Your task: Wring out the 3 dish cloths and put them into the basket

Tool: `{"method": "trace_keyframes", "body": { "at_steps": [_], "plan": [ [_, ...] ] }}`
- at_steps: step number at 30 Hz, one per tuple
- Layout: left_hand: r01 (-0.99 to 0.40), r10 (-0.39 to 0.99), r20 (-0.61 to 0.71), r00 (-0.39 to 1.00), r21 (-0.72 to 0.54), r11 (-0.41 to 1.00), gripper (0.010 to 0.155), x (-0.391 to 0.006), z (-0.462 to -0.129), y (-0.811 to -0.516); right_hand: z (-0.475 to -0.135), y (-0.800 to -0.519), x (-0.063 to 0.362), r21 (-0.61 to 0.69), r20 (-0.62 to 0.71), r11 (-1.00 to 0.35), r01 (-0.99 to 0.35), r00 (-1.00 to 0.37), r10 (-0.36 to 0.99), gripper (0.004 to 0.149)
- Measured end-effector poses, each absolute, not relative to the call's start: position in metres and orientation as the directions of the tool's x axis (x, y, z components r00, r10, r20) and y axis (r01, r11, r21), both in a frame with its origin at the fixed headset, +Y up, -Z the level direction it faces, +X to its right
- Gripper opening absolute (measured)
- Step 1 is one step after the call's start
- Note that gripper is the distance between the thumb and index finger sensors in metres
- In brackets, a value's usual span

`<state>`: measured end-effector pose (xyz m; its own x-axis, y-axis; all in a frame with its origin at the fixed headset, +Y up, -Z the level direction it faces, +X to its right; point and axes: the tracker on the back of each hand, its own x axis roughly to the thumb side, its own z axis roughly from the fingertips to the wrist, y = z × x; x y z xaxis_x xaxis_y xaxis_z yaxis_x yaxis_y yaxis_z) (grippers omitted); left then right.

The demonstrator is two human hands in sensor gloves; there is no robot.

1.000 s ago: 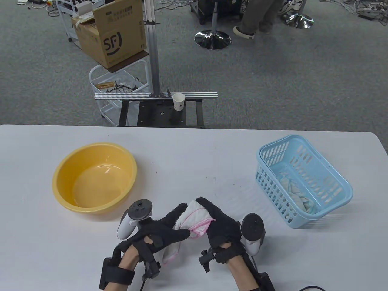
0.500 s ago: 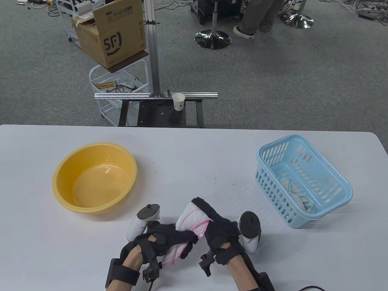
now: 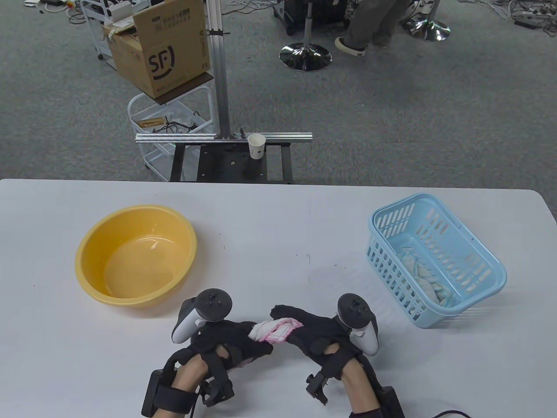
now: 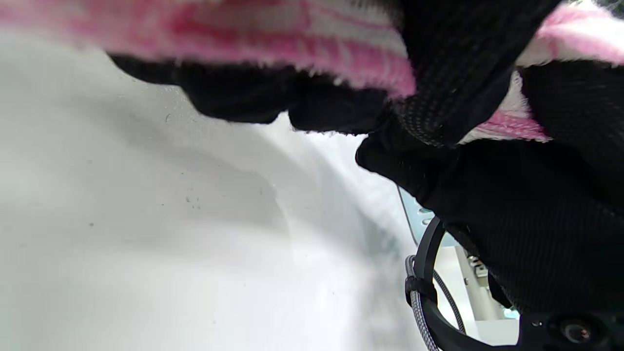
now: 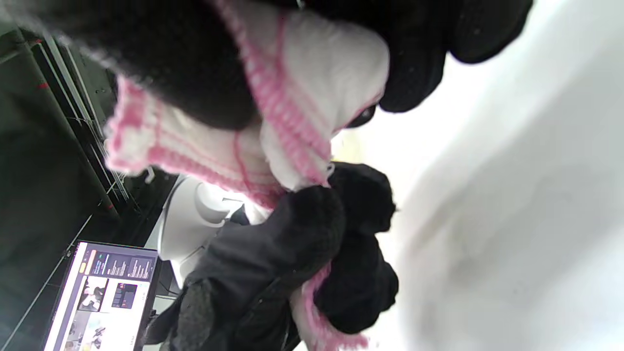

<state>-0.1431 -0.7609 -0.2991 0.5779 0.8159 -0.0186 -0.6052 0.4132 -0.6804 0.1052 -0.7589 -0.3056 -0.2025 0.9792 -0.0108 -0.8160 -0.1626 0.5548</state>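
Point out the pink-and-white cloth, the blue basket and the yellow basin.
pink-and-white cloth (image 3: 275, 329), table view, twisted middle between both hands
blue basket (image 3: 496, 259), table view, right rim
yellow basin (image 3: 89, 233), table view, left rim

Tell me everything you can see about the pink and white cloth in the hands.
The cloth is white, knit-looking fabric with a pink stitched border and thin pink lines. It is bunched into a short, tight roll lying roughly level above the table's near edge, between the basin and the basket. The left hand grips one end, the right hand the other, gloved fingers curled round it. Only the middle shows from above; the wrist views show more folds.
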Motion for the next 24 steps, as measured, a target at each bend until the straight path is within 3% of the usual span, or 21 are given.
{"method": "trace_keyframes", "body": {
  "at_steps": [6,10,13,17,19,24],
  "plan": [
    [-0.567,0.766,0.061,0.641,-0.634,0.525,0.063,-0.137,-0.295,-0.754,-0.309,-0.763,0.108,0.486,0.012,-0.203,-0.850,-0.226,0.974,0.072],
    [-0.496,0.634,0.183,0.751,-0.477,0.726,0.079,-0.127,-0.288,-0.740,-0.309,-0.767,0.109,0.412,-0.023,-0.199,-0.889,-0.229,0.973,0.074],
    [-0.440,0.529,0.276,0.803,-0.325,0.837,0.083,-0.121,-0.281,-0.730,-0.309,-0.770,0.111,0.357,-0.065,-0.205,-0.911,-0.243,0.968,0.074],
    [-0.325,0.342,0.403,0.849,-0.113,0.939,0.078,-0.109,-0.270,-0.720,-0.308,-0.778,0.114,0.294,-0.181,-0.123,-0.948,-0.181,0.967,0.074],
    [-0.285,0.288,0.416,0.863,-0.070,0.956,0.072,-0.105,-0.269,-0.720,-0.307,-0.780,0.116,0.278,-0.217,-0.098,-0.956,-0.162,0.963,0.075],
    [-0.399,0.415,0.337,0.845,-0.120,0.909,0.067,-0.120,-0.280,-0.723,-0.307,-0.775,0.119,0.230,-0.166,-0.037,-0.972,-0.077,0.983,0.079]
  ]
}}
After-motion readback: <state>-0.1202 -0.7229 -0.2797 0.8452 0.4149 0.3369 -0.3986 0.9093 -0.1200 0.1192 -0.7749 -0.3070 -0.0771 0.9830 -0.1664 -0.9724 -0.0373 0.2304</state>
